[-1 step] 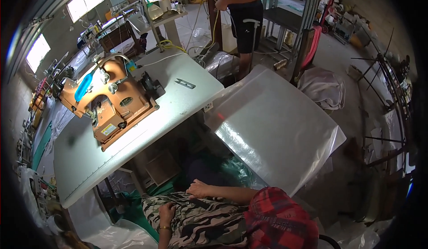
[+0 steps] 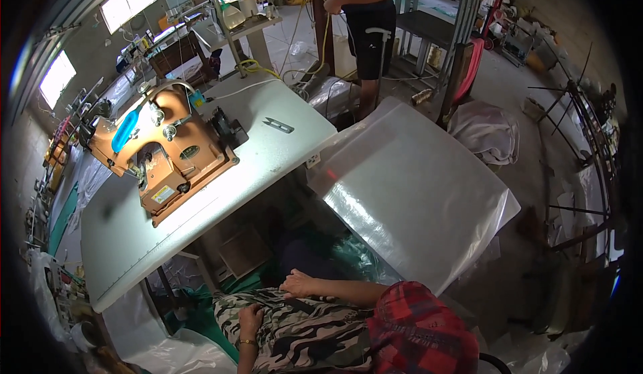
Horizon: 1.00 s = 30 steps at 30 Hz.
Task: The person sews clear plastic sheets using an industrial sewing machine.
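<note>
My left hand (image 2: 251,319), a thin bracelet on its wrist, rests on the camouflage-patterned cloth (image 2: 308,330) over my lap. Its fingers bend down and are hard to make out. A little farther forward, my right hand (image 2: 299,283) lies on the same cloth with fingers curled in and no object showing in it. Beyond both hands an orange-brown sewing machine (image 2: 194,136) with a blue part on top stands on a white table (image 2: 268,163). Small dark thread snips (image 2: 278,125) lie right of the machine. Translucent plastic sheeting (image 2: 418,173) spreads over a surface at the right.
The table's front edge runs between me and the machine. Another person (image 2: 372,36) stands beyond the table, hands at a yellow hose or cord (image 2: 324,42). A bundled pale cloth (image 2: 485,133) and a dark metal rack (image 2: 583,126) are at the right. Green material (image 2: 201,307) lies below the table.
</note>
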### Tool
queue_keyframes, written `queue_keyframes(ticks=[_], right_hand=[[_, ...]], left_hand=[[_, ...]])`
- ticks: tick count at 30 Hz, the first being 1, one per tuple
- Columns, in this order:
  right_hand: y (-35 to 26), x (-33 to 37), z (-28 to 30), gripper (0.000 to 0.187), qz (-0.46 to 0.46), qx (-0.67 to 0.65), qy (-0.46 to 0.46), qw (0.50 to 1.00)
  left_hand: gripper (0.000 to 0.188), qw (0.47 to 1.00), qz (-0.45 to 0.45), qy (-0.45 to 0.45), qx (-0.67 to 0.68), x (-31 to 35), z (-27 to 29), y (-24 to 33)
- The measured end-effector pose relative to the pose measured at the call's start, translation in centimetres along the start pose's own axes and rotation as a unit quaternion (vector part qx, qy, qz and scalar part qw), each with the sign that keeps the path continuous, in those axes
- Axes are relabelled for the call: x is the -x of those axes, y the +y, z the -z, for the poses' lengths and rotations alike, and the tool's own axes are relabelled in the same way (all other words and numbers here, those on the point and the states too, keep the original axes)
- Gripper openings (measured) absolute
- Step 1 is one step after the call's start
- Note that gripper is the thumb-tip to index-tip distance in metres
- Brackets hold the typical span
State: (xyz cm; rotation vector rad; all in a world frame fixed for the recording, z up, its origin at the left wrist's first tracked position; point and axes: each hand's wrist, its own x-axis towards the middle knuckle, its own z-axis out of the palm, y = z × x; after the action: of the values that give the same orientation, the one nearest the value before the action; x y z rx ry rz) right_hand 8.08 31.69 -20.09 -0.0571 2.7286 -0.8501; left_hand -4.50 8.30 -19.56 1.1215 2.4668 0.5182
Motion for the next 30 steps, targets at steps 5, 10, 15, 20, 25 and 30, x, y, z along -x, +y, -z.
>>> queue_keyframes(ticks=[5,10,15,20,25,30], right_hand=[[-0.2,0.1,0.5,0.036,0.013,0.001,-0.028,1.000],[0.3,0.1,0.2,0.037,0.004,0.011,-0.015,1.000],[-0.3,-0.5,0.8,0.040,-0.005,0.037,-0.065,0.997],[-0.1,-0.4,0.5,0.042,-0.004,0.027,-0.060,0.998],[0.3,-0.6,0.5,0.044,-0.005,0.012,-0.057,0.998],[0.6,-0.7,0.2,0.045,0.009,-0.002,-0.040,0.999]], left_hand=[[0.023,1.000,0.018,0.003,0.011,0.2,0.2,0.0],[0.024,0.999,0.022,-0.028,-0.038,-0.8,0.0,-0.1],[0.031,0.980,0.015,-0.148,-0.135,-2.0,-2.0,-1.7],[0.032,0.954,0.032,-0.239,-0.177,-3.3,-3.4,-2.0],[0.030,0.973,0.037,-0.191,-0.121,-3.0,-2.6,-1.0],[0.031,0.980,0.053,-0.170,-0.089,-3.0,-1.7,-0.1]])
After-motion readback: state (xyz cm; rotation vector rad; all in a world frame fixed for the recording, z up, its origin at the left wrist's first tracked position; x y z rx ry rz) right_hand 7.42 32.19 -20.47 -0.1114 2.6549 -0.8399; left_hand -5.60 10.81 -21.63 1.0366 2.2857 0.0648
